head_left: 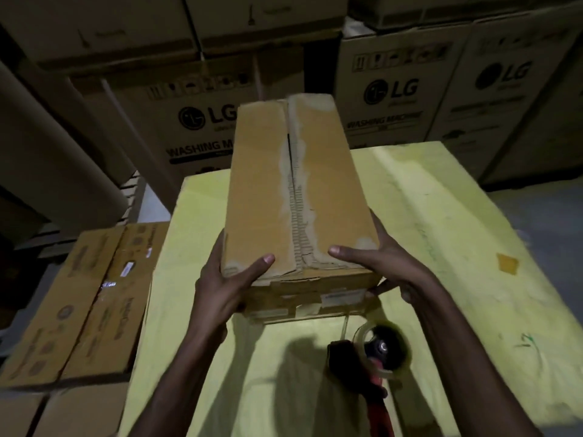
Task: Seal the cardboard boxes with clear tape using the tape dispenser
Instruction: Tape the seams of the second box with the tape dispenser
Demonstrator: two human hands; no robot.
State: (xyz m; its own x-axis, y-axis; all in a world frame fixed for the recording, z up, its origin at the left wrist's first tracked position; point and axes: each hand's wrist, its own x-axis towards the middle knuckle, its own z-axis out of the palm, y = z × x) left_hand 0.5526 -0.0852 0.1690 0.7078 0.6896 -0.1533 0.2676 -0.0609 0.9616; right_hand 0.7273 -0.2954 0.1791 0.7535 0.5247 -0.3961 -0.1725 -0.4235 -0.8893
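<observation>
A long brown cardboard box is held over the yellow table, its top flaps closed with a torn, worn centre seam. My left hand grips its near left corner, thumb on top. My right hand grips the near right corner, thumb on the top face and fingers under the side. A tape dispenser with a red handle and a roll of clear tape lies on the table just below the box, between my forearms, touched by neither hand.
Several flat brown cartons lie stacked to the left of the table. Large washing-machine boxes form a wall behind it. A small brown tape scrap sits on the table's right part.
</observation>
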